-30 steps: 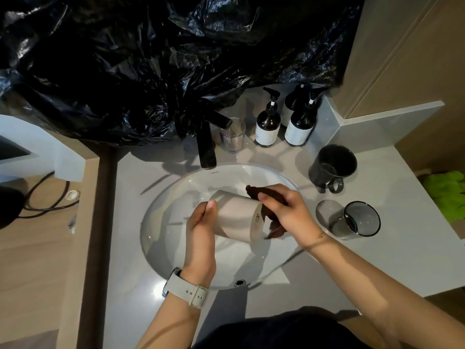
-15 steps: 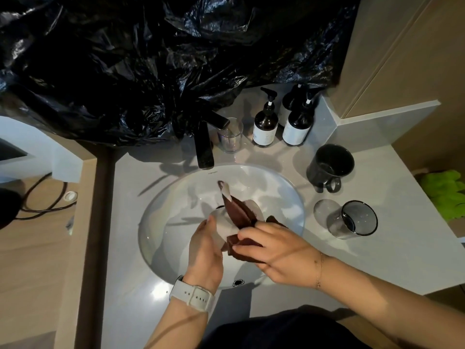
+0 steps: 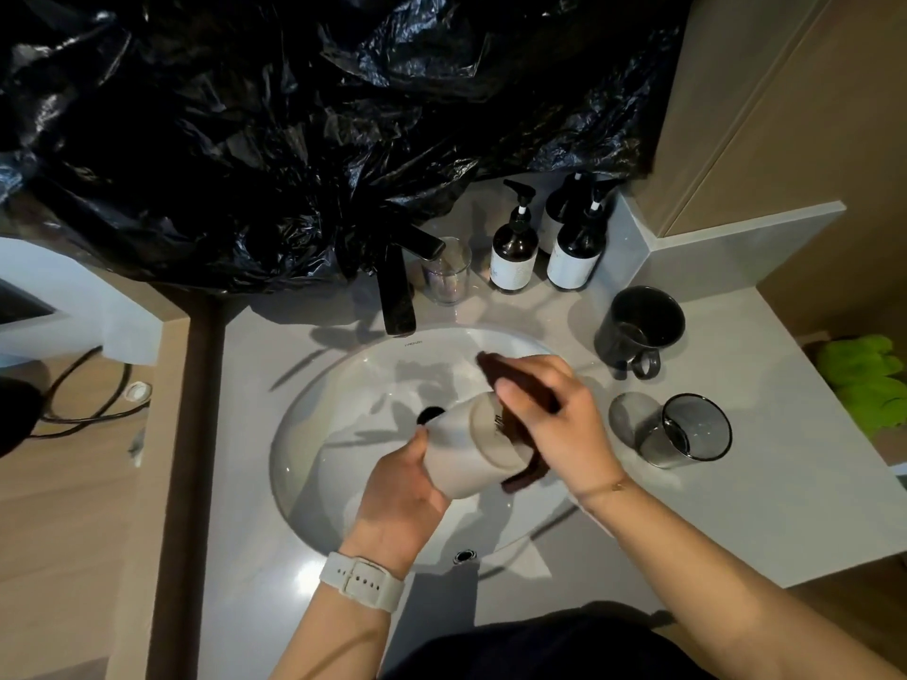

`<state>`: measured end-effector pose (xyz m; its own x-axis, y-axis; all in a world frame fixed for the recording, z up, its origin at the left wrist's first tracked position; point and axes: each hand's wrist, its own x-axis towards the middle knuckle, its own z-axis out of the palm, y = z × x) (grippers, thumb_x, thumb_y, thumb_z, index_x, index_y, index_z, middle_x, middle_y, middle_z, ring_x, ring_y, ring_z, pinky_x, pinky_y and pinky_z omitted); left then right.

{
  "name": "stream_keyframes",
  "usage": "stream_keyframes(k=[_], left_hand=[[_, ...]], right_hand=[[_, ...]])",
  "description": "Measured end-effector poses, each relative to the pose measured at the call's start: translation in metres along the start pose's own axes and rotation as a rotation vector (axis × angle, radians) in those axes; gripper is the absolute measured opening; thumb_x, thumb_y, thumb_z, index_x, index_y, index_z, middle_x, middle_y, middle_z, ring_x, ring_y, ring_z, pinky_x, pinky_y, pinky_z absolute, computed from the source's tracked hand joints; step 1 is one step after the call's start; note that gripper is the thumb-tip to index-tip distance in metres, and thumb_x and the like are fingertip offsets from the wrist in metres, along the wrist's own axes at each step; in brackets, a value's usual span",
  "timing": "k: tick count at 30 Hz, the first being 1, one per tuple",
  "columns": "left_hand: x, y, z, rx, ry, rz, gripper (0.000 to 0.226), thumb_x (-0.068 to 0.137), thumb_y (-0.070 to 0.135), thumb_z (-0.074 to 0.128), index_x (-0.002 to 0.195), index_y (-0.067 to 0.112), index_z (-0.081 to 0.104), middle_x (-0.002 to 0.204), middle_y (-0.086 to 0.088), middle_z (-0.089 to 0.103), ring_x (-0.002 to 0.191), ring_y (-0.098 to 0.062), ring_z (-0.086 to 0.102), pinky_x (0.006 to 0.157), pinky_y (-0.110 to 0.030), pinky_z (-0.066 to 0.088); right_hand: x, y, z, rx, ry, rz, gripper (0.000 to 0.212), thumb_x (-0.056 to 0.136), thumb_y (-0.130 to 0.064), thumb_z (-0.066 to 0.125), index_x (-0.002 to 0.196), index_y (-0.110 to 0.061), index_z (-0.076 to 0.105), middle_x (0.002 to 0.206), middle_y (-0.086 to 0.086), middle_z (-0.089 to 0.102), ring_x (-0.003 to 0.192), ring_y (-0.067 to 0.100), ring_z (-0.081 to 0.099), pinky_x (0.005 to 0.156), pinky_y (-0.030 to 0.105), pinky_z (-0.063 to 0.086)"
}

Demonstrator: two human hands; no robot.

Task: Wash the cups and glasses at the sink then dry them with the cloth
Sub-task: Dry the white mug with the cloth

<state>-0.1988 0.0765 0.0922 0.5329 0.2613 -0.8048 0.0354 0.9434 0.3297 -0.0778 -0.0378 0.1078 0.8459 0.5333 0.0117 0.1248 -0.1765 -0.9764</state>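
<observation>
Sink basin (image 3: 343, 483): open at left half. Obstacles: black faucet (image 3: 397, 296) at back rim; dark mug (image 3: 638, 331), smoked glass (image 3: 687, 434) along countertop's (image 3: 765, 507) right side.

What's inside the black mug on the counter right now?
The black mug stands upright, open, nothing sticking out. Its dark inside shows only a faint glint low down; whether that is water cannot be told.
</observation>
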Motion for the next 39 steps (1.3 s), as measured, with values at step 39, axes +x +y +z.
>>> stream_keyframes(k=[39], left_hand=[[-0.014, 0.004, 0.006, 0.76, 0.007, 0.938, 0.028, 0.101, 0.017, 0.052, 0.073, 0.017, 0.053, 0.067, 0.014, 0.053, 0.067, -0.001, 0.048, 0.063, -0.011, 0.038]], right_hand=[[-0.016, 0.006, 0.011, 0.381, -0.131, 0.746, 0.02, 0.089, -0.037, 0.063, 0.092, -0.019, 0.072, 0.097, 0.008, 0.075, 0.09, 0.02, 0.07, 0.091, 0.033, 0.051]])
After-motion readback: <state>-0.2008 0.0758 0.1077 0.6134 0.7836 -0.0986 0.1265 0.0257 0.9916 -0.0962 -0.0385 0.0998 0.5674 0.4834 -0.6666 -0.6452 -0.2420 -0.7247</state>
